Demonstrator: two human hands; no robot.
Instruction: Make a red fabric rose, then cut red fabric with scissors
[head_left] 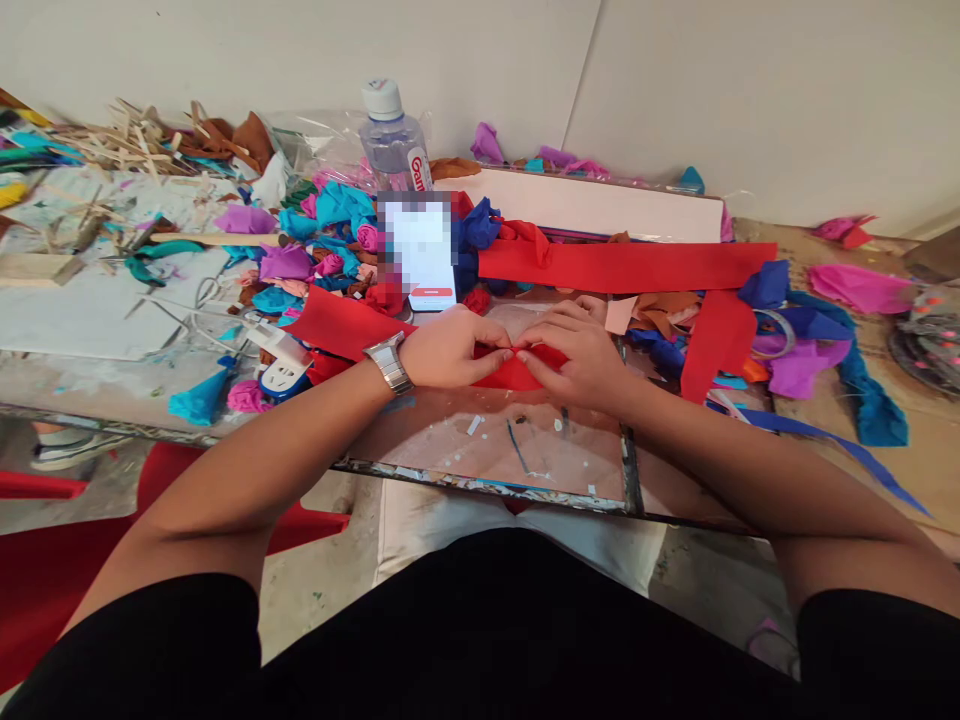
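Note:
My left hand (448,350), a metal watch (388,362) on its wrist, pinches a red crepe paper strip (510,377) between thumb and fingers. My right hand (571,348) grips the same strip from the other side, and the two sets of fingertips nearly meet over it. Part of the paper is hidden under the fingers. A lit phone (421,245) leans just behind my left hand. To the left lies another stretch of red crepe paper (346,324); whether it joins the held piece is unclear. Behind my right hand runs a long red crepe strip (630,268).
Blue, purple and pink crepe scraps (341,210) are heaped behind the hands. A water bottle (394,140) stands at the back. A power strip (285,372) with a white cable sits left. Wooden sticks (142,145) lie far left, a roll of tape (776,330) right.

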